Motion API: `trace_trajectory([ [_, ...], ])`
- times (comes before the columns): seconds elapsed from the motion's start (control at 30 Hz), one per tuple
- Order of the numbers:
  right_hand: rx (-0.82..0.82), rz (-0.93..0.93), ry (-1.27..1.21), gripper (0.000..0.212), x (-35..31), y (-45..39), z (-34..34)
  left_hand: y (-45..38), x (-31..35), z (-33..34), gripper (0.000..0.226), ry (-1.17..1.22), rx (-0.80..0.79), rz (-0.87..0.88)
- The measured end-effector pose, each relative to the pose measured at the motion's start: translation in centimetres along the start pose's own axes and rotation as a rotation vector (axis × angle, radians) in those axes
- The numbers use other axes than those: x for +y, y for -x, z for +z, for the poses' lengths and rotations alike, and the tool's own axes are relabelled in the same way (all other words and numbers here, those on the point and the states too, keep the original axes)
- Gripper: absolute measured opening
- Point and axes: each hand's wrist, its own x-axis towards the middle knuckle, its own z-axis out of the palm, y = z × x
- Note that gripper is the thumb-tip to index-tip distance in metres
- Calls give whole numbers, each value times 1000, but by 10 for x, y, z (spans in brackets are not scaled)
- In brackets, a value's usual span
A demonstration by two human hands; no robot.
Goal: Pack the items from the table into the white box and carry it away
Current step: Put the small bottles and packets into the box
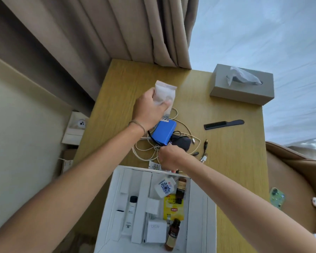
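Head view: wooden surface [232,161] w/ open white box [201,207] at near edge, already holding bottles, a Lipton tea packet [173,207], a charger block [155,232] and a small pouch. Left hand [150,110] grasps a white packet [165,96], lifted above the surface, far of a blue pack [163,132] lying on tangled white cables [148,152]. Right hand [169,158] is curled around sth small at the box's far rim; what it grasps is hidden. Black comb [223,124] lies right of the cables, grey tissue box [243,84] at far right.
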Motion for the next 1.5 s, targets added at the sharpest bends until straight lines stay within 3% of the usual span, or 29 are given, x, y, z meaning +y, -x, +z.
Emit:
trace_trajectory([
  [0.13,24,34,126,21,-10,-11,7,21,-12,-23,24,42,30,-24],
  [0.27,2,48,160,5,-12,-23,11,40,-25,-40,25,70,52,-47],
  [0.67,-144,108,92,20,-21,-14,9,89,-50,-88,25,132,96,-99],
  [0.8,-48,49,39,27,-28,9,-5,106,-57,-104,24,156,113,-103],
  [0.97,206,-35,-190,17,-39,51,-31,127,-67,-119,23,192,131,-122],
  [1.07,261,-119,-408,19,-46,81,-37,139,-72,-127,26,219,157,-160],
  [1.17,279,-229,-438,21,-58,111,-37,149,-78,-135,28,244,211,-188],
  [1.27,211,-256,-312,21,-77,131,-30,160,-86,-140,29,267,240,-220],
  [1.4,-40,-263,-160,20,-101,134,-7,175,-95,-143,26,271,240,-246],
  [1.5,-70,-251,-106,10,-114,121,21,186,-101,-148,25,291,247,-262],
])
